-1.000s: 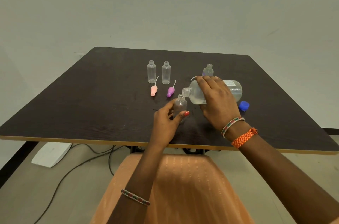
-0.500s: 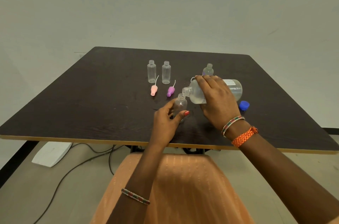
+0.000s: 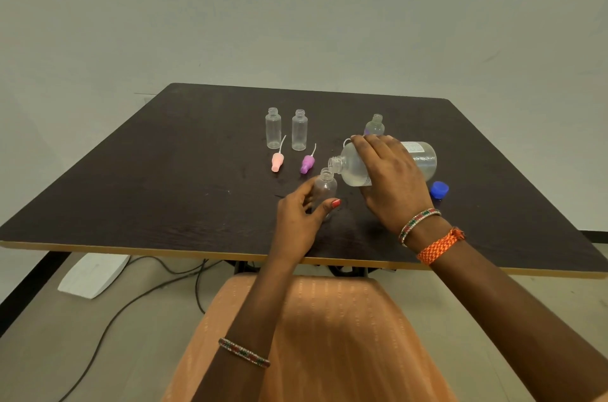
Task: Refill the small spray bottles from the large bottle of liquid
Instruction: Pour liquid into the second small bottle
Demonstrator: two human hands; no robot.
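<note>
- Barely anything has moved since the frame a second back: we've got the same pose, with the large clear plastic bottle of liquid [image 3: 388,163] tipped over on its side in the air, its open neck right at the mouth of the small clear round-shouldered spray bottle [image 3: 325,186].
- Our right hand [image 3: 390,177] is wrapped over the top of the big bottle, fingers curled round its body, same grip as before.
- Our left hand [image 3: 301,214] pinches the little bottle between thumb and fingers, keeping it upright on the dark wood-grain table [image 3: 131,191]. That hasn't shifted either.
- So we reckon the pour is simply ongoing. We can't actually see a stream or the fill level in the small one; too clear and too tiny to tell.
- Still waiting: two tall clear empty bottles [image 3: 286,128] standing side by side farther back, and a third small bottle [image 3: 375,126] behind the big one.
- Near the tall pair lie the pink spray nozzle [image 3: 277,163] and the purple spray nozzle [image 3: 307,164], and the blue screw cap [image 3: 439,189] sits to the right.
- Steady hands matter here: narrow mouth, easy to spill.
</note>
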